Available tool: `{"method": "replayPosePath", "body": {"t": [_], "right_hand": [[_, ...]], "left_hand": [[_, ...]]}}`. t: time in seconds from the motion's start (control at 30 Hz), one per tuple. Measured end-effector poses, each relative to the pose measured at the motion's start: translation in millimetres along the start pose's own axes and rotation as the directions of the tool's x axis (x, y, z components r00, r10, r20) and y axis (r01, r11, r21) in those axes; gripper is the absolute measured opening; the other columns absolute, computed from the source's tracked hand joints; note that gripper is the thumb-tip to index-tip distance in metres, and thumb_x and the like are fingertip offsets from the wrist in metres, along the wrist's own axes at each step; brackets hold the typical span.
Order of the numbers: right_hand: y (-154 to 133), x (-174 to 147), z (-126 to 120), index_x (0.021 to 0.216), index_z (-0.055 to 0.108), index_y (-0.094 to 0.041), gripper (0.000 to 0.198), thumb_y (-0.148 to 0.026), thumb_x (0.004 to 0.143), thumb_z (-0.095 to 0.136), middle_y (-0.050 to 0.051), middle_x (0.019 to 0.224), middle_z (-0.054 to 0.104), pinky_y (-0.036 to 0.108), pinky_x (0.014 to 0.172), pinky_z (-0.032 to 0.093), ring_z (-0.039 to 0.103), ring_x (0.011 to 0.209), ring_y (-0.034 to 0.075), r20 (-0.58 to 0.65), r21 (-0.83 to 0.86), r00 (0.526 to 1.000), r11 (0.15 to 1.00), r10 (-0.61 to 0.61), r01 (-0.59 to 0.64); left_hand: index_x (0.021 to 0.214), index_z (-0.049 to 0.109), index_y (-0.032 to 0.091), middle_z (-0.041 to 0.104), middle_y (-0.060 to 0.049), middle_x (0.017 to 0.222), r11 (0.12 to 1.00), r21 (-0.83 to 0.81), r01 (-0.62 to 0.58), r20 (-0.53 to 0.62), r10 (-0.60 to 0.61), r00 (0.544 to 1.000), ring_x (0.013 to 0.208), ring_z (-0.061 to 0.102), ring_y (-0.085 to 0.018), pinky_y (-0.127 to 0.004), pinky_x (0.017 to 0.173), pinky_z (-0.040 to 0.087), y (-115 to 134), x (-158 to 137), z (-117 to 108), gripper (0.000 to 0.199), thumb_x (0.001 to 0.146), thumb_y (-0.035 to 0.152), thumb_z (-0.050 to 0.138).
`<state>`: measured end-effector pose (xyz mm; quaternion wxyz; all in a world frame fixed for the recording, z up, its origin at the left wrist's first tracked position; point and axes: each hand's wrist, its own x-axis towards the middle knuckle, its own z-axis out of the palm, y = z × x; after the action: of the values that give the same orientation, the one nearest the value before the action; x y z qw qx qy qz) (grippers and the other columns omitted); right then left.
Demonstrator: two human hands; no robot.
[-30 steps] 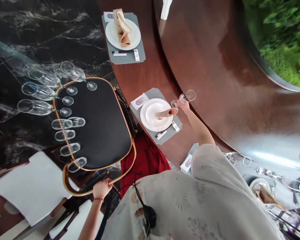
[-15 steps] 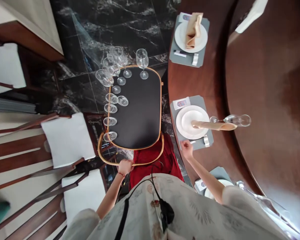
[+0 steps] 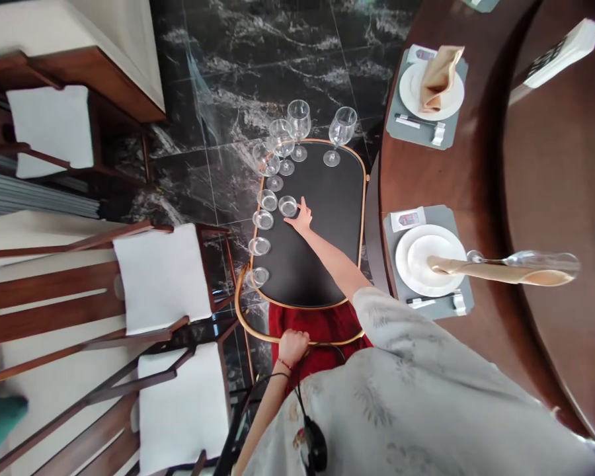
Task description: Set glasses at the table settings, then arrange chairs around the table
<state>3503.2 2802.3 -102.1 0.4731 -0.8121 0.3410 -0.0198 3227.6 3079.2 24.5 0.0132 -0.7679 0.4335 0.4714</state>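
My right hand (image 3: 301,217) reaches over the black top of the serving cart (image 3: 327,218), fingers spread beside a short glass (image 3: 287,206) and touching or nearly touching it. My left hand (image 3: 292,346) grips the cart's gold handle rail (image 3: 258,330) near my body. Several stemmed wine glasses (image 3: 297,125) stand at the cart's far end, and short glasses (image 3: 259,246) line its left edge. A wine glass (image 3: 535,261) stands on the round wooden table (image 3: 476,185) by the nearest place setting.
Two grey placemats hold white plates (image 3: 429,259) with folded tan napkins (image 3: 439,78), cutlery and small cards. Wooden chairs with white cushions (image 3: 161,274) stand to the left on the black marble floor (image 3: 258,59). A red cloth (image 3: 322,330) lies under the cart.
My right hand left the wine glass standing on the table by the plate, drew back, then crossed to the cart's short glasses. The view swung left. My left hand stayed on the rail.
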Motion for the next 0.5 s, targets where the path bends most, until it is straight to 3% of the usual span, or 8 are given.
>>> {"method": "replayPosePath", "body": {"t": [0.17,0.3,0.4,0.5], "right_hand": [[-2.6,-0.4,11.4,0.135,0.053,-0.022,0.082,-0.038,0.063,0.088,0.011,0.137,0.053,0.051,0.111,0.039,0.045,0.129,0.032,-0.062,-0.132,0.998,0.991,-0.01,0.002],[10.0,-32.5,-10.3,0.117,0.055,-0.019,0.074,-0.035,0.054,0.091,0.008,0.124,0.058,0.045,0.106,0.045,0.055,0.117,0.026,-0.006,0.041,0.996,0.995,0.094,-0.094],[41.6,-92.9,-65.6,0.104,0.054,-0.021,0.063,-0.036,0.054,0.089,0.001,0.105,0.064,0.043,0.099,0.051,0.064,0.097,0.02,0.096,0.351,0.982,0.918,0.162,-0.186],[90.1,-188.8,-154.8,0.098,0.057,-0.024,0.059,-0.036,0.05,0.09,-0.003,0.093,0.066,0.041,0.089,0.056,0.067,0.086,0.018,0.072,0.547,0.994,0.831,0.078,-0.105]], "left_hand": [[0.103,0.073,0.011,0.075,-0.024,0.099,1.0,0.012,0.002,0.001,-0.002,1.0,0.098,0.072,-0.03,-0.043,0.086,0.051,-2.5,4.7,1.7,0.035,0.098,0.021,0.039],[0.103,0.072,0.014,0.075,-0.024,0.1,0.997,0.071,0.008,0.002,-0.008,1.0,0.098,0.072,-0.031,-0.043,0.085,0.051,-7.9,7.0,-5.1,0.038,0.099,0.024,0.036],[0.103,0.072,0.014,0.074,-0.025,0.1,0.987,0.159,-0.003,0.013,0.001,1.0,0.096,0.073,-0.033,-0.043,0.081,0.053,-9.4,7.3,-14.5,0.037,0.099,0.026,0.037],[0.107,0.071,0.016,0.074,-0.027,0.101,0.964,0.264,-0.022,0.02,0.017,1.0,0.096,0.074,-0.035,-0.041,0.074,0.054,-4.6,8.8,-27.3,0.04,0.1,0.03,0.034]]}}
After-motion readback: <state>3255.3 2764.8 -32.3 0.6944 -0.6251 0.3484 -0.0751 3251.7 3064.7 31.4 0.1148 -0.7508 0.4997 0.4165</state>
